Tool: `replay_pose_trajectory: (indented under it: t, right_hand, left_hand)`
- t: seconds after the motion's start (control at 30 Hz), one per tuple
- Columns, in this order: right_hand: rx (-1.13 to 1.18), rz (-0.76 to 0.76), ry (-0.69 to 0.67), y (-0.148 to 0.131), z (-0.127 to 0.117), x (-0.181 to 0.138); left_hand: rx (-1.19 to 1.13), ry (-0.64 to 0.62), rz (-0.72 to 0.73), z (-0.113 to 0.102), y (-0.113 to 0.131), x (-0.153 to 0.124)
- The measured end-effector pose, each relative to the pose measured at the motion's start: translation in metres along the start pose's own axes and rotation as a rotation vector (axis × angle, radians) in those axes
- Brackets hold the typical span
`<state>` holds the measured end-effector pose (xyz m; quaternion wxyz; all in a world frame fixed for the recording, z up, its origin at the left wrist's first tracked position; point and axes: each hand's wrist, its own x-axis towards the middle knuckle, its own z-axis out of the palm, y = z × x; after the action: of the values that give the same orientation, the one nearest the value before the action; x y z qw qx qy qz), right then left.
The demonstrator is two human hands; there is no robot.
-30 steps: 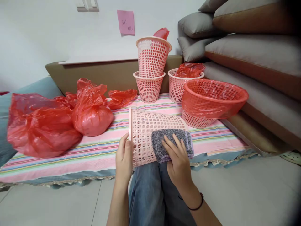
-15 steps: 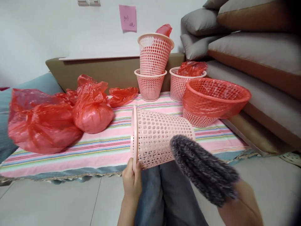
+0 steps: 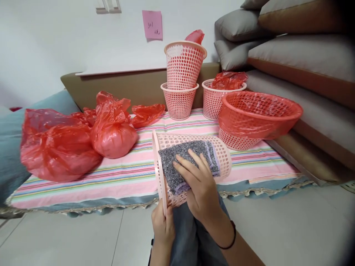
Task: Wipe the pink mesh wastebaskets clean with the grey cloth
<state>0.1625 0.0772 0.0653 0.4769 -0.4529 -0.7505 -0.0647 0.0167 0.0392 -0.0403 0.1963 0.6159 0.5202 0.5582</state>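
Note:
A pale pink perforated plastic basket (image 3: 226, 157) lies on its side in front of me, its mouth facing left. My left hand (image 3: 164, 223) is closed on the lower part of its rim, thumb on the near side. With my right hand (image 3: 203, 188) I hold a grey cloth (image 3: 172, 157) with lilac edging against the basket's side. The fingers of that hand lie spread across the cloth, and the thumb is partly hidden. The cloth covers much of the side facing me.
Red plastic bags with bulky contents (image 3: 61, 155) lie at the left of the striped cover (image 3: 124, 184). Stacked pink baskets (image 3: 181, 105) stand at the back. Another basket (image 3: 213, 103) holds a red bag, and a red-lined basket (image 3: 257, 122) is at the right, beside piled cushions (image 3: 299, 55).
My right hand has moved left with the cloth, from the basket's base end onto its side, and now lies over the cloth. My left hand still grips the rim.

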Motion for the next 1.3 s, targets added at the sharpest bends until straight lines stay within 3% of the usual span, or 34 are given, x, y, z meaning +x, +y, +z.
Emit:
replay_pose_trajectory:
  t: [0.13, 0.33, 0.43, 0.53, 0.7, 0.9, 1.1, 1.3]
  right_hand:
    - [0.013, 0.002, 0.012, -0.002, 0.0, -0.016]
    - [0.011, -0.019, -0.031, 0.003, 0.003, -0.036]
    - [-0.009, -0.03, -0.05, 0.006, 0.011, -0.042]
    - [-0.029, -0.034, -0.047, 0.008, 0.02, -0.047]
    - [-0.071, -0.038, -0.056, 0.011, 0.027, -0.048]
    - [-0.125, -0.108, -0.046, 0.021, 0.023, -0.047]
    - [-0.12, -0.081, -0.147, 0.018, 0.01, -0.05]
    - [-0.058, 0.03, 0.054, -0.003, 0.009, -0.028]
  left_hand:
    - [-0.066, 0.033, -0.135, 0.005, 0.007, 0.004]
    - [-0.218, -0.146, -0.217, -0.008, 0.001, 0.024]
    - [-0.322, -0.158, -0.316, -0.016, 0.017, 0.046]
    - [-0.313, -0.206, -0.314, -0.021, 0.042, 0.072]
    - [-0.304, -0.102, -0.36, -0.012, 0.064, 0.101]
    - [-0.214, -0.004, -0.365, 0.001, 0.061, 0.099]
    - [-0.194, 0.017, -0.362, 0.0, 0.059, 0.096]
    - [-0.206, -0.009, -0.405, -0.002, 0.057, 0.093]
